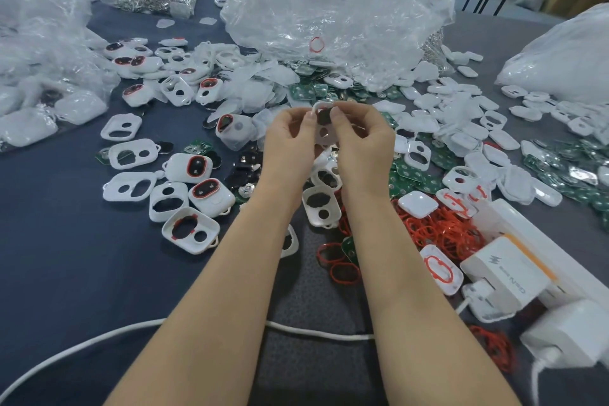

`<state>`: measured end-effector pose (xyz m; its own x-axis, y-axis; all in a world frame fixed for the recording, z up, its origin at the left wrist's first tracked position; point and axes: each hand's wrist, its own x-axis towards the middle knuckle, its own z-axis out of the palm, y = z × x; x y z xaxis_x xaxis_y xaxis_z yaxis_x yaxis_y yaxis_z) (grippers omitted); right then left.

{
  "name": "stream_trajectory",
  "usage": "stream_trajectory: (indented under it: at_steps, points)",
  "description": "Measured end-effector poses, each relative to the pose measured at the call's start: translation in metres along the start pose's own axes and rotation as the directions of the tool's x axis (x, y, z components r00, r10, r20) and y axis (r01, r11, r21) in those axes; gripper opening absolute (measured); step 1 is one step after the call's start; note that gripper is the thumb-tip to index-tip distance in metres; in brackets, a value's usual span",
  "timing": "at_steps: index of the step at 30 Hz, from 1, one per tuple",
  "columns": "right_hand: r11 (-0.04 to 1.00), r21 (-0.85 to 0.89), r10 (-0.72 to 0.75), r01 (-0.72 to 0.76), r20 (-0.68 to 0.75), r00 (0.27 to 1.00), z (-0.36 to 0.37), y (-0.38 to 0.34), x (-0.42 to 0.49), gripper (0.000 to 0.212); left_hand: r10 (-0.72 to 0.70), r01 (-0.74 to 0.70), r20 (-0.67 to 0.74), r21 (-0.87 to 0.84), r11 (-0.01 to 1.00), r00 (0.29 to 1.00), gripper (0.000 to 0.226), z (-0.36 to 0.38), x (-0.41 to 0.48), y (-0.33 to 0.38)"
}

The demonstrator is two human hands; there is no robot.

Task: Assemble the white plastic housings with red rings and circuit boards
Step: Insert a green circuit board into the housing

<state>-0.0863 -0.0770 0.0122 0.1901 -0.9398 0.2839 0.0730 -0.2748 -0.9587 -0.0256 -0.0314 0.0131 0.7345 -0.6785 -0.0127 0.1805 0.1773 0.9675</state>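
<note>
The left grip and right grip together grasp one white housing, held upright above the middle of the surface. Fingers curl around its edges, and both thumbs press on a dark piece in its upper opening. Below the forearms lie more housings, some already fitted with red rings. A loose heap of rings sits just right of the right wrist, with green boards beyond it. A crumpled clear bag rises behind. A white charger lies at the right edge, and a cable runs under the arms.
</note>
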Motion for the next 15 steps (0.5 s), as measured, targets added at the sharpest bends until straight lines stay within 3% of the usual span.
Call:
stream_trajectory:
  at_steps: [8, 13, 15]
  points:
    - [0.997, 0.066, 0.044, -0.046, 0.03, 0.999, 0.0012, 0.0021, 0.0007, 0.018, 0.028, -0.029, 0.045, 0.006, 1.0, 0.999, 0.014, -0.0006, -0.0018, -0.0002]
    - [0.997, 0.021, 0.071, -0.073, 0.083, 0.994, 0.0008, 0.0028, 0.0017, 0.015, 0.083, -0.082, -0.006, 0.131, 0.988, 0.996, 0.005, -0.0025, -0.0003, -0.003]
    - [0.998, -0.069, 0.019, -0.012, 0.102, 0.995, 0.0012, 0.0026, 0.0015, 0.01, 0.122, -0.113, -0.032, 0.214, 0.97, 0.992, 0.004, -0.0027, 0.0008, -0.0049]
